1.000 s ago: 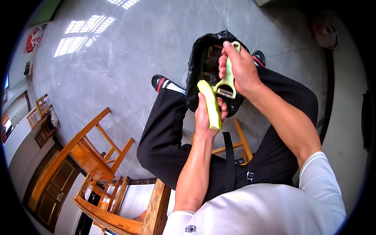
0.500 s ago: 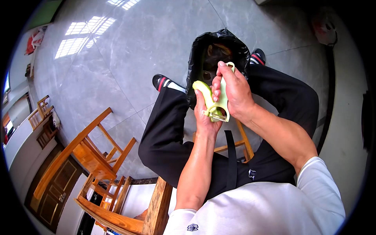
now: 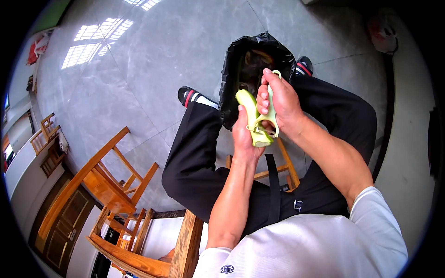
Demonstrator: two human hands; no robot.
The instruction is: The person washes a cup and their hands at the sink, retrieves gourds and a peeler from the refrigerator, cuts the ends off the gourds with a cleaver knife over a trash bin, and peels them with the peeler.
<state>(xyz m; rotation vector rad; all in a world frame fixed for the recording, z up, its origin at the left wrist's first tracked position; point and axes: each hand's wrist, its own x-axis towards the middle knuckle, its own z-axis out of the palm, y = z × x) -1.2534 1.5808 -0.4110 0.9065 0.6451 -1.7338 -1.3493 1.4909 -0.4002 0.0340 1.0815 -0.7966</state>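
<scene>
My left hand [image 3: 243,134] is closed around a long, pale green gourd-like vegetable [image 3: 247,101], tilted with its upper end toward the bin; a pale cut end shows at the bottom. My right hand [image 3: 283,103] grips the handle of a light green Y-shaped peeler [image 3: 270,112]. The peeler's blade end points down toward me and lies against or very close to the vegetable's lower part. Just beyond both hands, between my feet, stands a bin lined with a black plastic bag [image 3: 227,88], with dark and brownish scraps inside.
Wooden chairs [image 3: 111,192] stand at the left, beside a wooden table edge [image 3: 186,243]. A wooden stool frame [image 3: 289,164] shows between my legs. Grey tiles [image 3: 153,60] cover the floor. A plastic bag [image 3: 384,37] hangs or rests by the right wall.
The peeler has swung more upright, and its blade end has shifted slightly up and right. The vegetable has turned, showing its lower cut end. Both hands keep their hold.
</scene>
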